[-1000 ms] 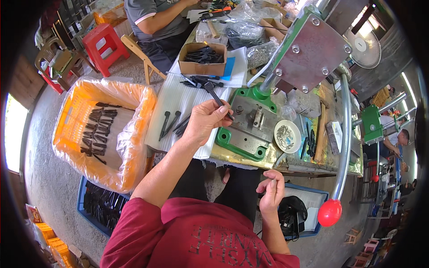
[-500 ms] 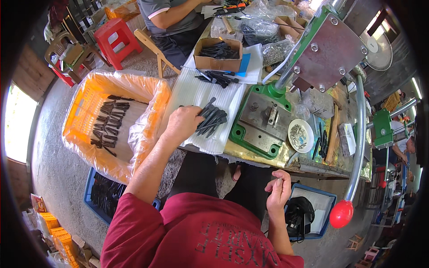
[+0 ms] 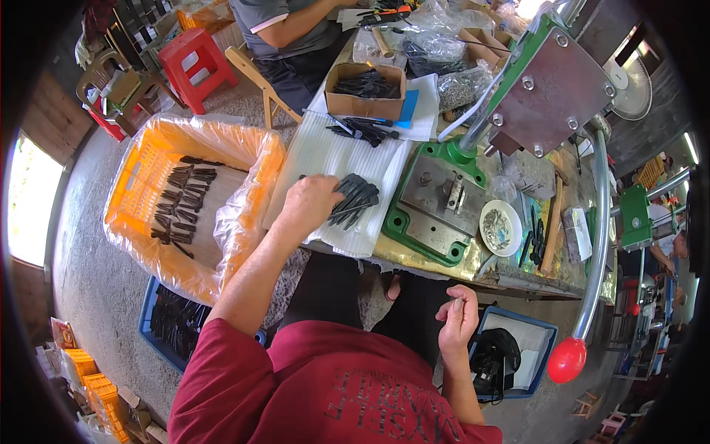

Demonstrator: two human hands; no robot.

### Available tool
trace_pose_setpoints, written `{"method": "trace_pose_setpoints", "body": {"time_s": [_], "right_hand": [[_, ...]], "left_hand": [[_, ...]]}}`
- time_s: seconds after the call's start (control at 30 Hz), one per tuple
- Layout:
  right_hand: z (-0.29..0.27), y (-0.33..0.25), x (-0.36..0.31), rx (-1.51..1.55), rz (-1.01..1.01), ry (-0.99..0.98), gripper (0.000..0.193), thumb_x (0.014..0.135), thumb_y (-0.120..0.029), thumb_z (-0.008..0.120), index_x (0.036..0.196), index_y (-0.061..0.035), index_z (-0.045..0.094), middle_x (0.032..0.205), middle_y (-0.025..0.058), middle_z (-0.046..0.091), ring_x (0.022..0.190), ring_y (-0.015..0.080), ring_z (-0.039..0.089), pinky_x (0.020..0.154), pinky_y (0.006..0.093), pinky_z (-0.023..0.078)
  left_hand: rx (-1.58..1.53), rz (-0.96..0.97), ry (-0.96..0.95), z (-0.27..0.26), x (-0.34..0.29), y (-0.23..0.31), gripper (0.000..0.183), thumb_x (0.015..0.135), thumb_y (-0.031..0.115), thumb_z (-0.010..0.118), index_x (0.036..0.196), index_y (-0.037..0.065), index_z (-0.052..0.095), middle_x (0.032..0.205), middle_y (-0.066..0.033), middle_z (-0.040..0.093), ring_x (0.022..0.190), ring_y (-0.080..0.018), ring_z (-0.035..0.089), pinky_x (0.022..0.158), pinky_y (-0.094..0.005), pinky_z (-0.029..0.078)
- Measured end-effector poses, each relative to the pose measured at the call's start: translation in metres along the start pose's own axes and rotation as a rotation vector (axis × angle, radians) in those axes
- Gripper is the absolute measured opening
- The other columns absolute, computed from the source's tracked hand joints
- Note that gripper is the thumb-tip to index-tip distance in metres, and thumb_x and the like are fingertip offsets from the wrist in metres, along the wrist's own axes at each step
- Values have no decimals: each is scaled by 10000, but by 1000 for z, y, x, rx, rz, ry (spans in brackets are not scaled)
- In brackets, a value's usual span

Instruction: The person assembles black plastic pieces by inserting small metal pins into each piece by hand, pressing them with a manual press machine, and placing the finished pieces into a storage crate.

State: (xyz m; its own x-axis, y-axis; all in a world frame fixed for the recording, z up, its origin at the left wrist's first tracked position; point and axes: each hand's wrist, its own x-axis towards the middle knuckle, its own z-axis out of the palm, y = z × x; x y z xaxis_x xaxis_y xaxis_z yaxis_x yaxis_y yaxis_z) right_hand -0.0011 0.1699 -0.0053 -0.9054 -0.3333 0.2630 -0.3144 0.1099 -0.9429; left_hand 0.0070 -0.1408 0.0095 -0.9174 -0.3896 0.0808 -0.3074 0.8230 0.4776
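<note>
On white corrugated sheet point(image 3: 325, 159), left hand point(image 3: 309, 203) outstretched, gripping dark metal pieces point(image 3: 355, 200), right hand point(image 3: 458, 322) raised, pinching small part point(image 3: 456, 303)

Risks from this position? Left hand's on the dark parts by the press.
1. The left hand rests on a loose pile of dark flat parts near the white corrugated sheet's front edge; a sweep might push some off the bench.
2. The pile lies beside the green press base; strays could slide onto it.
3. The right hand pinches something small below the bench edge; it is too small to identify and could drop to the floor.
</note>
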Motion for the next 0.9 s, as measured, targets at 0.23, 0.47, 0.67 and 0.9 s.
{"method": "trace_pose_setpoints", "body": {"time_s": [0.23,0.47,0.67,0.9], "right_hand": [[5,1,1,-28,12,-51,154,857,-91,378,901,23,472,913,107,480,470,74,441,435,192,370],[9,6,-1,-53,80,-75,156,853,-97,390,882,28,477,894,109,480,475,79,448,440,197,373],[13,10,1,-66,104,-113,155,852,-98,395,875,32,476,866,105,476,475,81,451,434,202,373],[14,10,1,-66,88,-98,138,839,-76,405,869,29,488,845,101,479,466,85,445,433,206,369]], "left_hand": [[-18,99,193,-12,64,-16,218,727,156,550,907,36,575,893,-153,578,852,-304,542,745,-375,416],[142,124,114,12,117,-40,253,728,126,554,977,82,561,945,-113,527,914,-285,512,779,-362,410],[201,181,119,21,121,-45,197,721,85,553,915,112,569,921,-78,479,948,-260,477,753,-358,424],[102,447,277,19,118,-42,155,710,89,567,858,54,538,872,-85,489,885,-250,494,732,-348,415]]}}
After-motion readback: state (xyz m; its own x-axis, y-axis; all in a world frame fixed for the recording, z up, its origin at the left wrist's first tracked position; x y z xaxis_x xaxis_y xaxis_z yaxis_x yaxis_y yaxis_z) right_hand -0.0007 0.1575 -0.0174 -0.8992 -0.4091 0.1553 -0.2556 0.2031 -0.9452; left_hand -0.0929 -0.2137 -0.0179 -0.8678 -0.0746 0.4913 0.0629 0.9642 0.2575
